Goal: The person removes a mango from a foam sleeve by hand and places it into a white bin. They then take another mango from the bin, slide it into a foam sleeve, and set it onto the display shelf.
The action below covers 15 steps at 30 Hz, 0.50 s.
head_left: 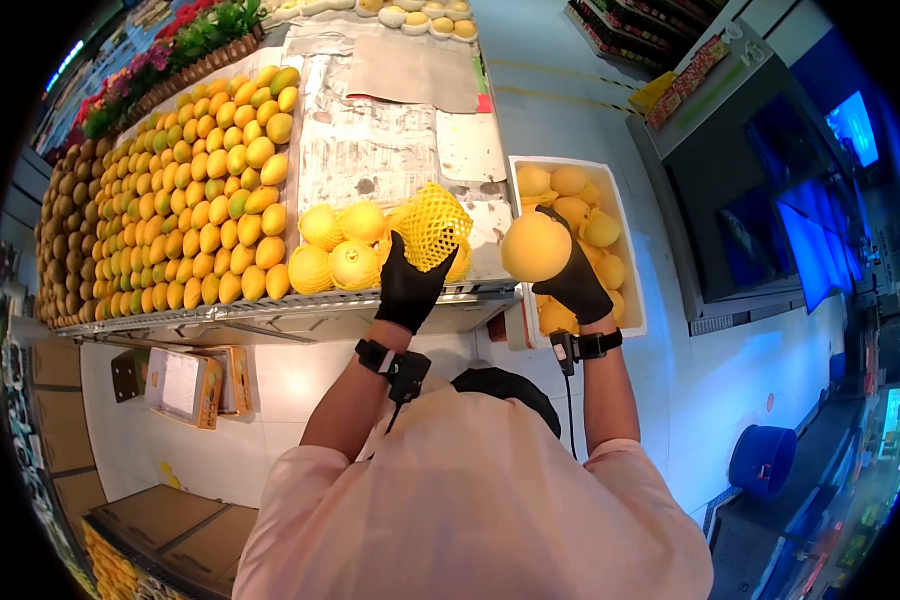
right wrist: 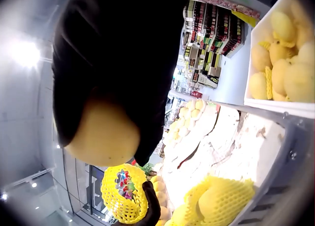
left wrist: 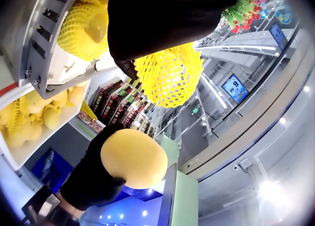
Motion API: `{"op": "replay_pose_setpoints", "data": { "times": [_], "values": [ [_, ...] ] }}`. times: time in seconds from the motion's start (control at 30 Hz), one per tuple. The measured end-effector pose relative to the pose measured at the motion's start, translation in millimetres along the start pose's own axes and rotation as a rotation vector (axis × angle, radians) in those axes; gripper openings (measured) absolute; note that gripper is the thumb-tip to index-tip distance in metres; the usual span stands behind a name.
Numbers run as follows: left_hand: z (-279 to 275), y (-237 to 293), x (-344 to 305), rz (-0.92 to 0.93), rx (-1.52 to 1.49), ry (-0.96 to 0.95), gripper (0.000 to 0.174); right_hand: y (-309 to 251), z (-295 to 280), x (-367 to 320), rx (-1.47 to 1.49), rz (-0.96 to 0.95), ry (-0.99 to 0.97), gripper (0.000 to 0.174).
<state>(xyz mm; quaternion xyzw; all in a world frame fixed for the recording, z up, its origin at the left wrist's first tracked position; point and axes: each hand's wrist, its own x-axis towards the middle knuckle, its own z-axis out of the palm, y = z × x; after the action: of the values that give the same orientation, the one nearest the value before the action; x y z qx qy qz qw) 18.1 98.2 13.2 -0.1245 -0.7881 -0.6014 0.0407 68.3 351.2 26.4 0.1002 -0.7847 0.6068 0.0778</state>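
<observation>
My left hand (head_left: 410, 288), in a black glove, holds an empty yellow foam net sleeve (head_left: 432, 220) over the front edge of the display stand. Through the sleeve's mesh (right wrist: 124, 191) the background shows in the right wrist view. To the right, my black-gloved right hand (head_left: 578, 283) grips a large, smooth, melon-like yellow fruit (head_left: 535, 247) above a white foam box (head_left: 625, 200). The left wrist view shows the bare fruit (left wrist: 134, 159) with fingers and thumb around it, apart from the sleeve. Several netted yellow fruits (head_left: 355, 264) sit left of my left hand.
Rows of mangoes (head_left: 200, 200) fill the stand's left side, with brown round fruits (head_left: 70, 230) beyond. Cardboard (head_left: 410, 75) covers part of the stand. Yellow fruits (head_left: 600, 228), some netted, lie in the foam box. The stand's metal edge (head_left: 270, 312) runs before me.
</observation>
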Motion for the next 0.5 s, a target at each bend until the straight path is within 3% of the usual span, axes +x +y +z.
{"op": "replay_pose_setpoints", "data": {
  "times": [0.03, 0.13, 0.27, 0.33, 0.37, 0.43, 0.5],
  "values": [
    [6.0, 2.2, 0.5, 0.006, 0.042, -0.005, 0.064, -4.9, -7.5, -1.9, 0.027, -0.008, -0.012, 0.097],
    [29.2, -9.8, -2.3, 0.136, 0.158, 0.032, 0.063, 1.6, -27.2, -10.8, -0.088, 0.012, 0.001, 0.098],
    [55.2, -21.7, -7.5, 0.199, 0.205, 0.053, 0.062, 3.2, -49.9, -28.6, -0.096, 0.104, 0.056, 0.084],
    [61.0, 11.1, -10.4, 0.080, 0.069, -0.019, 0.057, 11.7, -67.4, -35.4, -0.048, 0.195, 0.037, 0.075],
    [64.5, 15.8, -11.1, 0.042, 0.021, -0.039, 0.055, 21.0, -75.5, -38.9, -0.165, 0.210, -0.003, 0.063],
    [72.2, 11.9, -13.1, -0.016, -0.049, -0.062, 0.051, 35.1, -80.3, -41.8, -0.307, 0.041, 0.008, 0.060],
    [79.1, -4.2, -14.9, -0.050, -0.092, -0.064, 0.047, 23.9, -85.2, -44.7, -0.727, -0.177, 0.207, 0.055]
  ]
}}
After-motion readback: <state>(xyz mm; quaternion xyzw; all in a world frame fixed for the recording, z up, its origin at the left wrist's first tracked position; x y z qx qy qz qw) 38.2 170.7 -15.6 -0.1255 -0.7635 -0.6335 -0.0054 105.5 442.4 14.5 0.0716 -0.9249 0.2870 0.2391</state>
